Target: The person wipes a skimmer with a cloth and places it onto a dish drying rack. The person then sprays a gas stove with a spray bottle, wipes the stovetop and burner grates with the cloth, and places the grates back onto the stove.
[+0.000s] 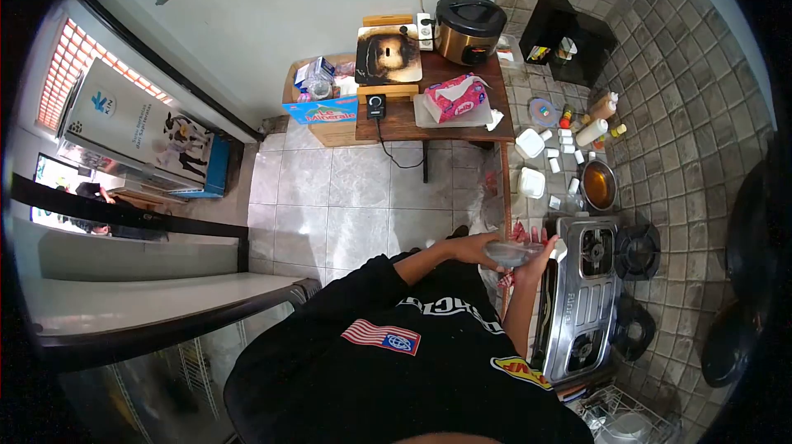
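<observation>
A clear, see-through bottle [509,255] lies sideways between my two hands, beside the counter edge. My left hand [476,249] is wrapped round its left end. Under its right end is my right hand [532,266], fingers partly spread and the palm against it. A small white piece [558,249], perhaps the bottle's top, shows just past the right fingers; whether it is joined to the bottle cannot be made out. Red-and-white cloth [518,231] shows behind the hands. Close on the right stands a silver gas stove [569,324].
White containers [532,183], several small white pieces, sauce bottles [592,132] and a steel bowl of brown liquid [598,186] stand on the counter. A wooden table [388,127] bears a rice cooker [469,29], tissue pack [456,98] and scorched hot plate [388,56]. A cardboard box [323,111] sits beside it.
</observation>
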Demonstrator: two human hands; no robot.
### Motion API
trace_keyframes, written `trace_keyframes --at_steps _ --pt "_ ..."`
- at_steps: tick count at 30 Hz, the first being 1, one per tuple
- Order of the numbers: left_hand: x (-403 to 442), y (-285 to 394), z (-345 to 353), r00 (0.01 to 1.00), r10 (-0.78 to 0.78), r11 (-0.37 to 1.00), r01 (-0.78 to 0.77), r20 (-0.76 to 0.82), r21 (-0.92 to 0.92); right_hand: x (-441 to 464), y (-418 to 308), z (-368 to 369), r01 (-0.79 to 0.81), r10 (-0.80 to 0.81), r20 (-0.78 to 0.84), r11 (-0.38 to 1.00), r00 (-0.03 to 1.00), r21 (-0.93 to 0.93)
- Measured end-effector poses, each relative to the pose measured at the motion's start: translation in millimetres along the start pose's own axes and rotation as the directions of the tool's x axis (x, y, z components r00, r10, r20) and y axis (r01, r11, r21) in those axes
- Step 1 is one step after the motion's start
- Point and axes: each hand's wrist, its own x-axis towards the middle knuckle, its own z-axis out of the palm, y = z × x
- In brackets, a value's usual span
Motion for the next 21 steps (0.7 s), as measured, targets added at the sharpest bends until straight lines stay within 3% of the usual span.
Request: trace_keyframes --at_steps 5,13,17,18,19,21 --pt "1.7 -12.8 4.2 0.999 0.041 0.995 -0.038 0.029 -0.092 -1.5 4.5 -8.3 0.000 0.000 -0.020 1.000 1.000 0.013" --pt "2.3 -5.8 10.2 0.995 -0.046 0.996 0.053 0.088 -0.078 -20.0 -2.5 -8.1 0.009 -0.006 -0.050 0.998 0.999 0.062" --pt "11.5 -23.3 15.1 0.993 -0.031 0.997 0.039 0.118 -0.069 0.3 15.3 -43.2 0.075 -0.063 -0.135 0.993 0.989 0.090" --pt "16.6 -29.8 17.8 0.998 -0.011 0.996 0.016 0.059 -0.086 11.7 22.6 -60.0 0.107 -0.095 -0.149 0.991 0.984 0.080" --pt "25.2 -38.2 22.6 1.000 0.005 0.995 -0.003 0.018 -0.101 16.7 22.2 -76.3 0.147 -0.132 -0.180 0.987 0.975 0.072" --pt "49.3 -80.0 29.2 0.999 0.024 0.984 -0.017 0.035 -0.180 -3.6 -7.3 -47.4 0.266 -0.238 -0.527 0.964 0.816 -0.024"
